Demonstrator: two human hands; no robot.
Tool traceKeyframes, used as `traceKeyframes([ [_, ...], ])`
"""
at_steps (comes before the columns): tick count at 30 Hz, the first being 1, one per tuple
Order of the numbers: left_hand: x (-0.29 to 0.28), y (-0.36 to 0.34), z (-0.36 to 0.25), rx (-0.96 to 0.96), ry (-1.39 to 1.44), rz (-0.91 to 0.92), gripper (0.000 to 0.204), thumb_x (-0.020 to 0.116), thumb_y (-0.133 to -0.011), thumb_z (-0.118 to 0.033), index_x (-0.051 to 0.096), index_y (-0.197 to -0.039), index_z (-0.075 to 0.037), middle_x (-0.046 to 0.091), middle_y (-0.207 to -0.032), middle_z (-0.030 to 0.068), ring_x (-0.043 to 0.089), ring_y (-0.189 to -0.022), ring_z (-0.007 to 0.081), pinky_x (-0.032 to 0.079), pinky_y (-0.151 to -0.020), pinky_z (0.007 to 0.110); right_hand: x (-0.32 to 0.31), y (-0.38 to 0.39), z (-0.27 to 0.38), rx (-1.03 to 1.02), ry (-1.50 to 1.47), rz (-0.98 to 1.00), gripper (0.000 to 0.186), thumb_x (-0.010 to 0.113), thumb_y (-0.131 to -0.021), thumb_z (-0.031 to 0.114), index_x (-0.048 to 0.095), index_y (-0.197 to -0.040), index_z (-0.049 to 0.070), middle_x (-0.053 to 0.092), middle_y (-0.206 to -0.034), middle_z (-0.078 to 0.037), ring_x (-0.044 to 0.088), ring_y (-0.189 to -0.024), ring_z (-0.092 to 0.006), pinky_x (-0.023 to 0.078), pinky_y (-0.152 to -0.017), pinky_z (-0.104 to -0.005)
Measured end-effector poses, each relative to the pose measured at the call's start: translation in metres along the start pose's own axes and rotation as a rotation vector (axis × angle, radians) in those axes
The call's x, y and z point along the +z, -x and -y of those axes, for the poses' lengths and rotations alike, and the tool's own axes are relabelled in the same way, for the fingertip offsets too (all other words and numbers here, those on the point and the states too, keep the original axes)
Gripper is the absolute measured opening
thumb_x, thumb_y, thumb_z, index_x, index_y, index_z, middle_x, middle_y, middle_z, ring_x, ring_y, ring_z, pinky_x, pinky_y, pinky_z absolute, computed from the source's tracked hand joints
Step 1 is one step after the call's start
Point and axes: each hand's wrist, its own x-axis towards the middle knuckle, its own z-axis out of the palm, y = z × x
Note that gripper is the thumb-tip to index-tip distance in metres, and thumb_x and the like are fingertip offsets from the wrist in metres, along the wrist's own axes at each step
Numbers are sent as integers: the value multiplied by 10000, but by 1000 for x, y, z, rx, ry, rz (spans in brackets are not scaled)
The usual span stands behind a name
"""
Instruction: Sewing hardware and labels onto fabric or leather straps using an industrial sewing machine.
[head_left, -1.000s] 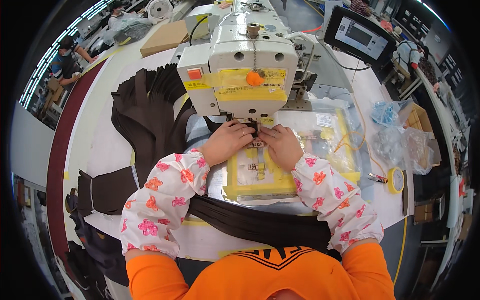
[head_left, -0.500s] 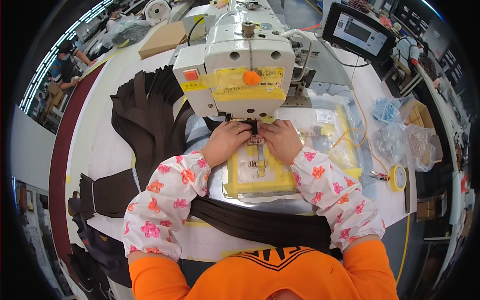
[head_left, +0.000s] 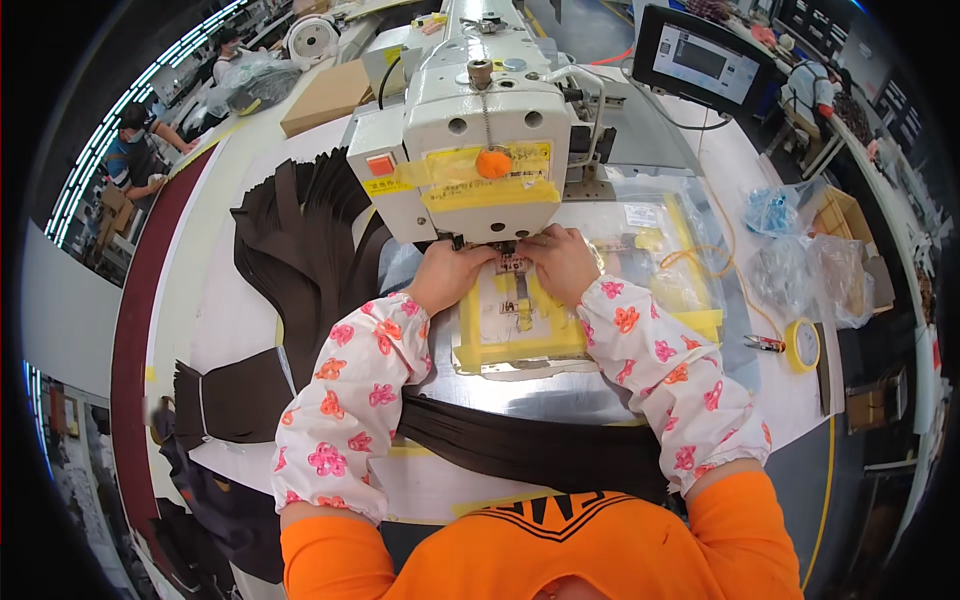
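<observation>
Both my hands are under the head of a white industrial sewing machine (head_left: pixel 470 100). My left hand (head_left: pixel 450 272) has its fingers bent and pressed onto a small dark piece of material (head_left: pixel 506 246) at the presser area, partly hidden by the machine. Opposite it, my right hand (head_left: pixel 560 263) curls its fingertips onto that same piece. Below them lies a clear template plate with yellow tape edges (head_left: pixel 520 355). Long dark brown strips lie in a fanned pile (head_left: pixel 295 235) to the left, in a tied bundle (head_left: pixel 240 400), and across the table (head_left: pixel 530 450) between my forearms.
A screen (head_left: pixel 700 60) stands at upper right. Right of the plate are plastic bags (head_left: pixel 785 280), a cardboard box (head_left: pixel 840 220), snips (head_left: pixel 762 343) and a tape roll (head_left: pixel 801 345). A cardboard sheet (head_left: pixel 325 95) lies at upper left. Co-workers (head_left: pixel 140 150) are at other tables.
Both hands have edged further forward under the machine head, and less of the dark piece shows between them. The view has shifted slightly.
</observation>
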Motion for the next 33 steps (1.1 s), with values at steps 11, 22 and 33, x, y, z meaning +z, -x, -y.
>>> traceKeyframes([
  [11,-92,-29,89,-6,155,470,333,684,-680,-110,639,-1008,-75,633,-975,123,590,-897,325,469,-792,385,10,-1,-4,44,-85,-25,365,498,-718,35,638,-1053,74,618,-1129,-50,534,-977,-255,431,-843,-394],
  [22,-65,25,168,-793,-622,-88,158,636,-727,-151,564,-859,-101,625,-849,137,631,-732,329,497,-614,446,5,23,2,20,-227,-68,270,535,-715,29,649,-959,52,606,-1095,-78,525,-940,-272,439,-843,-379],
  [33,-70,17,86,-225,-566,79,185,614,-756,-188,667,-910,-99,595,-1044,121,531,-993,266,408,-805,390,7,22,3,3,-198,-107,250,537,-717,16,626,-951,21,606,-1063,-109,536,-901,-302,442,-815,-387],
])
